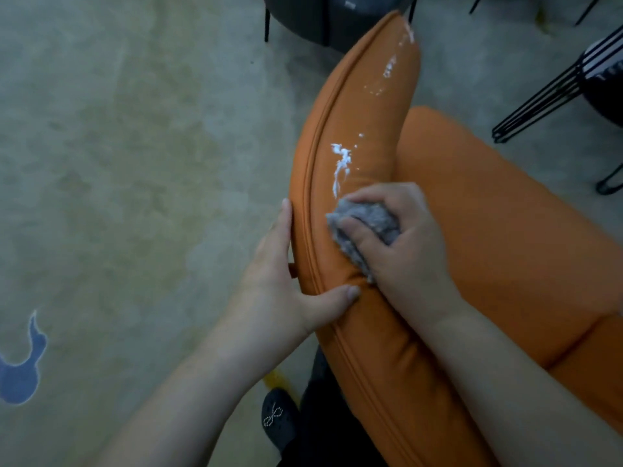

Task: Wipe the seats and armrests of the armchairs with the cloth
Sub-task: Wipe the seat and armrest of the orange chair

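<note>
An orange armchair fills the right half of the head view. Its curved armrest (pixel 357 116) runs from top centre to the bottom, and the seat cushion (pixel 499 210) lies to its right. White foam streaks (pixel 341 163) sit on the armrest, with more spots higher up. My right hand (pixel 404 244) presses a crumpled grey cloth (pixel 365 220) onto the armrest just below the streak. My left hand (pixel 286 281) grips the armrest's outer edge, thumb on top, fingers on the outer side.
Grey-green carpet (pixel 135 163) with a blue shape (pixel 20 375) covers the left. A dark chair (pixel 323 18) stands at top centre. A black wire-legged chair (pixel 573 85) stands at the right. My dark shoe (pixel 276 416) is by the armchair's base.
</note>
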A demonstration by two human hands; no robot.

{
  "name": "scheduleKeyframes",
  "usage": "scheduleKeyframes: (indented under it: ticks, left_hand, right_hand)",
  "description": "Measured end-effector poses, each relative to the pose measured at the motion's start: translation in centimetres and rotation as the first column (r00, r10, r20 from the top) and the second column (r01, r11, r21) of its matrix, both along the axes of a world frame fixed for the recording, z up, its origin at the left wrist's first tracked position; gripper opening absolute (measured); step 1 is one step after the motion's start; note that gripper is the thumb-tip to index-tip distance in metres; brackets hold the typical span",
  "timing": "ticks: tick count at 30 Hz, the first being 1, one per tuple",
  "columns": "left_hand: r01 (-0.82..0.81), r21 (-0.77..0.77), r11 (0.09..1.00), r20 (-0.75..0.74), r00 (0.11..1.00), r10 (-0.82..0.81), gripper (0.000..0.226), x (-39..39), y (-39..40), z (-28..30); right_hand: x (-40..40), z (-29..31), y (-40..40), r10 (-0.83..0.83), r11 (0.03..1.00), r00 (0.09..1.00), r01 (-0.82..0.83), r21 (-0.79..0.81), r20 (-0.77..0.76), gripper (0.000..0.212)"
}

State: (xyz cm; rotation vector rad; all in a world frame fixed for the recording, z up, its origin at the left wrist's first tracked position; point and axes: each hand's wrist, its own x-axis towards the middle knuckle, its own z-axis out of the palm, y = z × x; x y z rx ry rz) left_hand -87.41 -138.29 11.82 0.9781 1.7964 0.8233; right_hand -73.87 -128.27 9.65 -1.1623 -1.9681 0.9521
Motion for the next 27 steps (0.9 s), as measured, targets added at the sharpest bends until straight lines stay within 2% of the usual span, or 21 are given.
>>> scheduleKeyframes:
  ticks: [3, 5, 6, 9, 10, 13, 16, 20, 24, 27]
  left_hand:
    - [0.014, -0.021, 1.0, -0.026, 1.0, -0.014, 0.126, -0.8, 1.1, 0.1]
    - [0.028, -0.026, 0.999, -0.034, 0.999, -0.029, 0.124, -1.3, 2.0, 0.2]
    - [0.032, -0.023, 0.999, -0.044, 0.998, -0.033, 0.123, -1.4, 2.5, 0.2]
    - [0.028, 0.005, 1.0, -0.094, 0.995, -0.028, 0.121, -1.9, 4.0, 0.4]
    - [0.033, 0.005, 0.999, -0.118, 0.993, -0.032, 0.121, -2.1, 4.5, 0.4]
    - [0.076, -0.004, 0.997, -0.178, 0.981, -0.076, 0.119, -2.6, 5.8, 0.1]
    - [0.103, 0.015, 0.995, -0.214, 0.972, -0.097, 0.119, -2.5, 6.5, 0.0]
    - [0.108, 0.016, 0.994, -0.244, 0.965, -0.1, 0.122, -2.6, 6.9, 0.1]
    - [0.128, 0.0, 0.992, -0.239, 0.963, -0.124, 0.124, -3.1, 6.9, 0.0]
    - [0.138, 0.022, 0.99, -0.24, 0.962, -0.128, 0.125, -3.0, 7.0, -0.1]
  right_hand:
    - [2.7, -1.0, 0.6, -0.162, 0.978, 0.986, 0.167, -0.123, 0.05, 0.015]
    - [2.6, -0.9, 1.4, -0.248, 0.953, 0.969, 0.245, -0.18, 0.008, 0.011]
    - [1.6, -0.5, 2.0, -0.259, 0.955, 0.965, 0.251, -0.16, -0.031, 0.011]
    - [-3.3, 1.3, 5.0, -0.182, 0.983, 0.971, 0.176, -0.05, -0.154, 0.018]
    - [-4.8, 1.6, 6.2, -0.145, 0.989, 0.98, 0.144, -0.014, -0.137, 0.022]
    - [-7.2, 1.3, 8.2, -0.08, 0.996, 0.991, 0.074, 0.06, 0.106, 0.034]
    - [-5.9, 0.3, 6.8, -0.046, 0.99, 0.993, 0.031, 0.137, 0.112, 0.029]
    - [-5.0, 0.3, 6.2, 0.025, 0.993, 0.997, -0.033, 0.11, 0.072, 0.026]
    - [-6.6, 0.4, 10.4, -0.04, 0.995, 0.996, 0.032, 0.097, 0.074, 0.021]
    - [-5.5, -0.2, 8.9, -0.019, 0.997, 0.999, 0.016, 0.074, 0.041, 0.022]
